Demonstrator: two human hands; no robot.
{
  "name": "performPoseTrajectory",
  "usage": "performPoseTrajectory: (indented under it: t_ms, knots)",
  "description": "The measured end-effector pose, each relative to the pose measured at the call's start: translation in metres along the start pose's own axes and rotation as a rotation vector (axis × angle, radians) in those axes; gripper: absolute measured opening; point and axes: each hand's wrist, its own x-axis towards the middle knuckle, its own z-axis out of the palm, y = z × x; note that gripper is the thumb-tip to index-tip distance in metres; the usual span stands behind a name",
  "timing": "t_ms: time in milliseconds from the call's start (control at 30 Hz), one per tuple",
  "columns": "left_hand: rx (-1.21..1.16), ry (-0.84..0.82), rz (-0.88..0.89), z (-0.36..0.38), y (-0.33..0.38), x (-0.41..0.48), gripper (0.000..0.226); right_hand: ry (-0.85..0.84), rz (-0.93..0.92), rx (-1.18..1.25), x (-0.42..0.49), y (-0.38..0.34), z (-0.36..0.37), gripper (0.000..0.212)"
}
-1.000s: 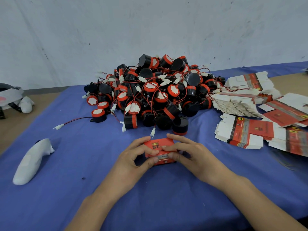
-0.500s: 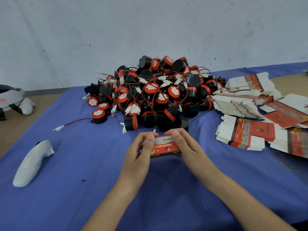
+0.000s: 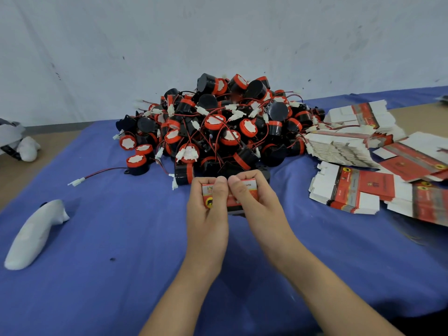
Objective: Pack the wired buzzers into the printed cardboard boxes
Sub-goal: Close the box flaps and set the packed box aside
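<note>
Left hand and right hand both grip one small printed cardboard box, held upright just in front of the pile of wired buzzers. L fingers curl round the box's left end and R fingers curl over its top edge and right end. Both thumbs press on the near face, tips side by side. The box shows red print w/ a yellow badge at lower left. Flaps and contents are hidden by the hands, and contact w/ the blue cloth can't be verified. The pile sits centre-rear on the cloth: black bodies, red bands, red/black leads, white connectors, all tangled. One single buzzer lies at the pile's left edge, its lead stretched left to a white plug. Stacks of flat box blanks lie fanned to the right, touching the pile. A white handheld controller lies on the cloth at left, well apart from both hands.
</note>
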Motion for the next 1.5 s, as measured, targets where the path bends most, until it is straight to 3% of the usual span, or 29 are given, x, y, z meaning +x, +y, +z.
performPoseTrajectory:
  t_ms: [300,867,1033,1200,1300,1500]
  knots:
    - [0.013,-0.082,-0.057,-0.005,-0.004,0.002,0.023,0.058,0.027,-0.036,-0.002,0.002,0.003,0.028]
    - [-0.042,-0.007,-0.084,-0.006,-0.006,0.002,0.039,0.189,0.048,0.034,-0.005,0.012,0.014,0.039]
    - [-0.227,-0.093,-0.265,-0.012,-0.002,0.010,0.048,0.205,0.097,0.106,0.000,0.009,0.006,0.046]
    - [-0.342,-0.162,-0.317,-0.013,0.003,0.011,0.048,0.188,0.124,0.227,0.008,0.002,-0.007,0.041]
    - [-0.480,-0.188,-0.383,-0.012,0.006,0.012,0.043,0.150,0.123,0.235,0.009,0.001,-0.012,0.034]
    - [-0.561,-0.189,-0.456,-0.013,0.006,0.012,0.032,0.142,0.158,0.240,0.009,0.002,-0.015,0.040]
